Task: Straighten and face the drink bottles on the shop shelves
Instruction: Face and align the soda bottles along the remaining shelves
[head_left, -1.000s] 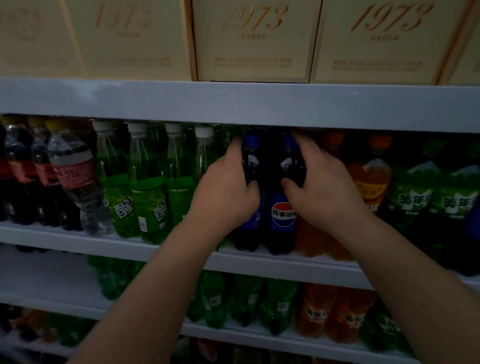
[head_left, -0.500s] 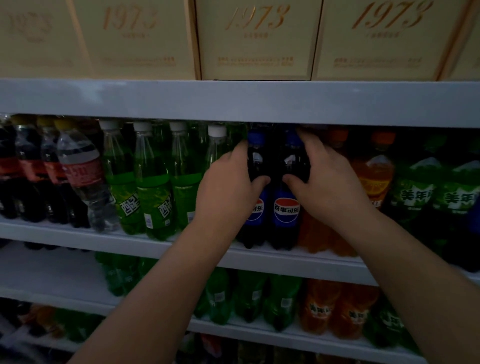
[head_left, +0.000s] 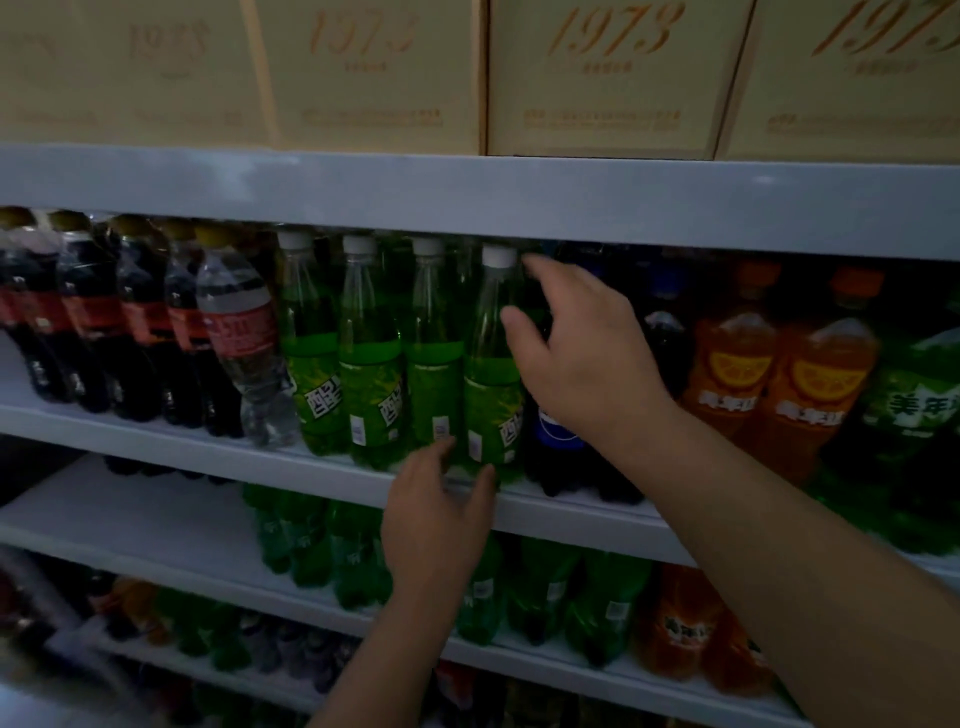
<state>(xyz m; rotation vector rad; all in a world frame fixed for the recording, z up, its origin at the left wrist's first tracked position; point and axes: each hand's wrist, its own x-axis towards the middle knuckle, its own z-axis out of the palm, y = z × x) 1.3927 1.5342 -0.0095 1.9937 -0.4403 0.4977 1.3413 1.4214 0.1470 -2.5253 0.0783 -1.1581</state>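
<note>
Left hand (head_left: 436, 514) low, right hand (head_left: 582, 353) high by green bottle (head_left: 491, 395) — at shelf lip (head_left: 311, 470).

4 white-capped green bottles (head_left: 491, 364), 1 clear bottle (head_left: 240, 332), 2 hands (head_left: 587, 358)

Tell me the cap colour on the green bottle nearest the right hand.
White cap, seen best in the head view.

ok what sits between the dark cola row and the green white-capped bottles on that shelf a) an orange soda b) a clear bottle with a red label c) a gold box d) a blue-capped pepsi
b: the clear bottle with a red label stands with the dark cola bottles on its left and the green bottles on its right.
</note>
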